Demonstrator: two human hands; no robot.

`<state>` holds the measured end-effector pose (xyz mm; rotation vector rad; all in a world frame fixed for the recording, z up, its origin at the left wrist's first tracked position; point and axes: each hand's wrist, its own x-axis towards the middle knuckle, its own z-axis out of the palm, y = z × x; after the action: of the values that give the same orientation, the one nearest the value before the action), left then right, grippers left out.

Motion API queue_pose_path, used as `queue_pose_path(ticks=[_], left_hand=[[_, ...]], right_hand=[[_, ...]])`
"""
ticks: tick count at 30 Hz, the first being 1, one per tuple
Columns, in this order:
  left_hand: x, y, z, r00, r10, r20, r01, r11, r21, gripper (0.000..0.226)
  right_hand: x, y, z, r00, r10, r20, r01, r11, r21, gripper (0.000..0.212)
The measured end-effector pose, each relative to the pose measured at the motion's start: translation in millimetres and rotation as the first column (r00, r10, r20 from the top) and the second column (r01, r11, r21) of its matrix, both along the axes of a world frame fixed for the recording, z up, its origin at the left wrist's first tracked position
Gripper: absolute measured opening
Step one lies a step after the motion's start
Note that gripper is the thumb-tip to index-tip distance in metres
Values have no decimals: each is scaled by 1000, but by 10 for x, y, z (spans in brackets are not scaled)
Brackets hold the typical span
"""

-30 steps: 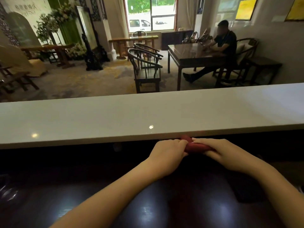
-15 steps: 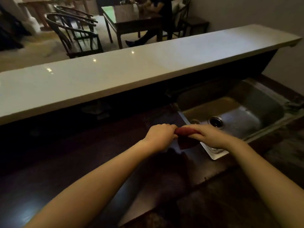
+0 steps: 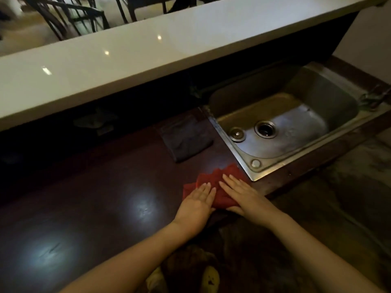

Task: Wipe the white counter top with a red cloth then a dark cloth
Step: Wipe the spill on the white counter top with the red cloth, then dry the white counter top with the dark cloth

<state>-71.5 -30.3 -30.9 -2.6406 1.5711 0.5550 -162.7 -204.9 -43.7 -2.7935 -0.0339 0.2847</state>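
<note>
Pressing red cloth [image 3: 213, 182] flat — left hand [image 3: 197, 203], right hand [image 3: 241, 194] spread on top.

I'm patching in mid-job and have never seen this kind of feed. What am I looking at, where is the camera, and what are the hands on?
There is no machine: a person wears one head camera that looks down at their own bare hands. The left hand and right hand lie flat, palms down, on a red cloth spread on the dark lower counter; nothing is gripped. A folded dark cloth lies beyond it, beside the steel sink. The white counter top runs above, bare.
</note>
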Motion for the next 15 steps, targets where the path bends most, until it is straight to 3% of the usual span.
queue_pose_path(ticks=[9,13,15], left_hand=[[75,-153,-20,992,120,42,-121,993,12,60],[105,-126,103,991,119,-53,-116,991,63,66],[205,-122,280,984,117,-134,-106,990,93,64]], right_hand=[[194,-118,-8,1000,-5,-31,4,999,-49,78],[237,-113,168,987,-23,-157,37,996,85,80],[339,-130,371,975,-88,-202,128,972,195,71]])
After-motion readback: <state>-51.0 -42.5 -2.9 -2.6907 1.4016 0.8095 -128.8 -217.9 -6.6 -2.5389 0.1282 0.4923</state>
